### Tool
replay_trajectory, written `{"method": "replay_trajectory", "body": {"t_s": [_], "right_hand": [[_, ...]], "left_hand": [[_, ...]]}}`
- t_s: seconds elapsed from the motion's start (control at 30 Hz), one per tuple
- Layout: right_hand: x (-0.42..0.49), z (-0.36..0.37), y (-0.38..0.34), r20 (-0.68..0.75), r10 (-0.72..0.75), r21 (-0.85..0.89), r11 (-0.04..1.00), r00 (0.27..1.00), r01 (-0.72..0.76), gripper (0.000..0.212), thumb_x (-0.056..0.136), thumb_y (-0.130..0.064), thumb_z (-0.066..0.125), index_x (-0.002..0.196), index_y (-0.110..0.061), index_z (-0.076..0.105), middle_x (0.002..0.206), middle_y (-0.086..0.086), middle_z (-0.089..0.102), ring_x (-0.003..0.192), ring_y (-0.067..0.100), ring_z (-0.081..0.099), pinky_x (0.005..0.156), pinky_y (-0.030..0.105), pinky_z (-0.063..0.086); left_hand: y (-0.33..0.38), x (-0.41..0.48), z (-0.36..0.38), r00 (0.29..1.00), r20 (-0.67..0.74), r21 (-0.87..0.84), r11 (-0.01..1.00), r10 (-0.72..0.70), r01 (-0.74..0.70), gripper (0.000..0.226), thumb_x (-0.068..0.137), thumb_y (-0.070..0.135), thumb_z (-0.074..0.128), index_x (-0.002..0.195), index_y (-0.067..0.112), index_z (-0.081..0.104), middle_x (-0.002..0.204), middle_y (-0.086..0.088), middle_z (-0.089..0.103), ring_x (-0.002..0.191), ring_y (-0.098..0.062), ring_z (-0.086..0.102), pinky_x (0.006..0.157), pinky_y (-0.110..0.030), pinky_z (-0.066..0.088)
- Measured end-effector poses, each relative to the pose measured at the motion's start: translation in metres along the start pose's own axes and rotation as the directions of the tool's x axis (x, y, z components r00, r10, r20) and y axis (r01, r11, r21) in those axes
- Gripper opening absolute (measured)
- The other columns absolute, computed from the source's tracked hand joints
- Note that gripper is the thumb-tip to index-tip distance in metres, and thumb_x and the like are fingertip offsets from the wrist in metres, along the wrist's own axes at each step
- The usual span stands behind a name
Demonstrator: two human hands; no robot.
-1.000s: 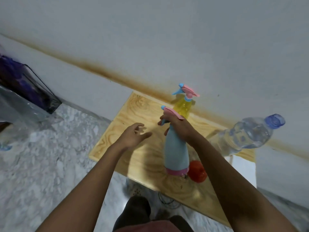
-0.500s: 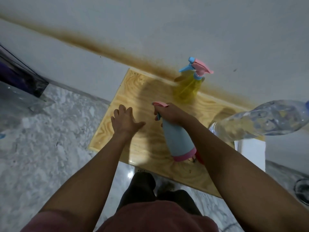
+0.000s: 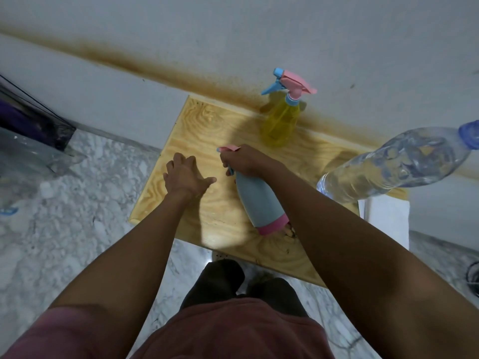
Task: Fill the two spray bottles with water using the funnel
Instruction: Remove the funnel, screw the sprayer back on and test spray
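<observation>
The right hand (image 3: 248,161) grips the head of a pale blue, pink-based plastic spray bottle (image 3: 259,203). Just left of it, the left hand (image 3: 185,177) spreads open, fingers relaxed, over the pale wooden table (image 3: 207,120). A translucent yellow spray bottle (image 3: 280,125) stands beyond the right hand.
</observation>
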State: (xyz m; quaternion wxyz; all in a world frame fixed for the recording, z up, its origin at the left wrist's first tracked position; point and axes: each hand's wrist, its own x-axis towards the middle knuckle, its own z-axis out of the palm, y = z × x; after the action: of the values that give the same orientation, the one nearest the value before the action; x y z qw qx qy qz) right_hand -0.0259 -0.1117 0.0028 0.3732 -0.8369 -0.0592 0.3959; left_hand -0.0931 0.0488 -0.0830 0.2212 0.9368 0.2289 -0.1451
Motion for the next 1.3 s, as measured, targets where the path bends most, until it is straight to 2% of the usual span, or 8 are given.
{"method": "replay_trajectory", "body": {"t_s": [0.2, 0.3, 0.43, 0.63, 0.8, 0.97, 1.07, 1.3], "right_hand": [[0.001, -0.004, 0.005, -0.026, 0.009, 0.004, 1.000, 1.000, -0.008, 0.042, 0.094, -0.037, 0.043, 0.111, -0.005, 0.064, 0.088, 0.004, 0.068, 0.070, 0.013, 0.068, 0.074, 0.032, 0.049], [0.000, -0.004, 0.009, -0.012, 0.008, 0.048, 0.999, 1.000, -0.008, 0.035, 0.093, -0.039, 0.045, 0.107, -0.015, 0.066, 0.088, 0.002, 0.071, 0.079, 0.017, 0.071, 0.077, 0.034, 0.051], [0.002, -0.004, 0.009, -0.020, -0.017, 0.075, 0.997, 1.000, 0.018, 0.019, 0.092, -0.039, 0.047, 0.080, -0.029, 0.059, 0.087, 0.001, 0.070, 0.087, 0.018, 0.071, 0.086, 0.038, 0.053], [0.005, -0.002, 0.011, -0.060, 0.028, 0.086, 0.996, 0.998, -0.023, 0.043, 0.087, -0.048, 0.048, 0.095, -0.013, 0.071, 0.076, 0.005, 0.074, 0.083, 0.023, 0.072, 0.088, 0.044, 0.056], [0.005, -0.003, 0.005, -0.034, -0.009, 0.101, 0.995, 0.999, 0.013, 0.034, 0.089, -0.040, 0.047, 0.101, -0.016, 0.069, 0.092, 0.004, 0.073, 0.089, 0.019, 0.072, 0.090, 0.043, 0.055], [0.001, -0.003, 0.003, -0.042, 0.001, 0.093, 0.996, 0.999, 0.002, 0.036, 0.088, -0.043, 0.048, 0.101, -0.017, 0.068, 0.079, 0.004, 0.073, 0.079, 0.021, 0.072, 0.088, 0.043, 0.056], [-0.001, -0.004, 0.004, -0.020, -0.020, 0.099, 0.995, 1.000, 0.022, 0.024, 0.092, -0.037, 0.047, 0.095, -0.020, 0.064, 0.089, 0.003, 0.072, 0.087, 0.021, 0.072, 0.091, 0.043, 0.054], [-0.008, -0.001, 0.010, -0.048, -0.025, 0.133, 0.991, 0.999, 0.032, 0.034, 0.089, -0.040, 0.049, 0.105, -0.017, 0.069, 0.086, 0.003, 0.073, 0.082, 0.017, 0.071, 0.088, 0.041, 0.057]], "left_hand": [[0.000, 0.003, 0.002, 1.000, -0.009, 0.012, 1.000, 0.001, -0.001, 0.090, 0.070, 0.063, 0.079, 0.141, 0.017, 0.048, 0.151, -0.008, 0.031, 0.138, -0.034, 0.031, 0.110, -0.052, 0.037], [0.000, 0.005, 0.003, 1.000, -0.011, 0.021, 1.000, -0.004, 0.004, 0.090, 0.069, 0.064, 0.079, 0.140, 0.018, 0.048, 0.151, -0.009, 0.031, 0.138, -0.035, 0.032, 0.110, -0.052, 0.037], [0.000, 0.005, 0.003, 1.000, -0.013, 0.023, 1.000, -0.006, 0.006, 0.090, 0.069, 0.064, 0.079, 0.140, 0.017, 0.048, 0.151, -0.009, 0.032, 0.138, -0.035, 0.032, 0.109, -0.050, 0.037], [-0.001, 0.005, 0.004, 1.000, -0.014, -0.005, 1.000, -0.010, 0.010, 0.091, 0.068, 0.062, 0.081, 0.140, 0.017, 0.049, 0.151, -0.008, 0.031, 0.138, -0.034, 0.031, 0.110, -0.050, 0.037], [-0.002, 0.005, 0.005, 1.000, -0.025, -0.008, 1.000, -0.009, 0.009, 0.090, 0.068, 0.062, 0.081, 0.140, 0.018, 0.049, 0.151, -0.008, 0.032, 0.139, -0.034, 0.031, 0.109, -0.051, 0.038], [-0.003, 0.007, 0.007, 1.000, -0.026, 0.001, 1.000, -0.006, 0.006, 0.090, 0.067, 0.063, 0.081, 0.139, 0.017, 0.050, 0.151, -0.008, 0.032, 0.138, -0.034, 0.032, 0.110, -0.051, 0.037], [-0.002, 0.006, 0.007, 1.000, -0.028, -0.006, 1.000, -0.007, 0.007, 0.089, 0.068, 0.062, 0.081, 0.138, 0.017, 0.050, 0.150, -0.008, 0.032, 0.137, -0.034, 0.032, 0.110, -0.052, 0.037], [-0.004, 0.008, 0.009, 1.000, -0.031, -0.010, 1.000, -0.001, 0.001, 0.089, 0.067, 0.063, 0.081, 0.138, 0.017, 0.051, 0.150, -0.007, 0.032, 0.137, -0.033, 0.032, 0.111, -0.052, 0.036]]}}
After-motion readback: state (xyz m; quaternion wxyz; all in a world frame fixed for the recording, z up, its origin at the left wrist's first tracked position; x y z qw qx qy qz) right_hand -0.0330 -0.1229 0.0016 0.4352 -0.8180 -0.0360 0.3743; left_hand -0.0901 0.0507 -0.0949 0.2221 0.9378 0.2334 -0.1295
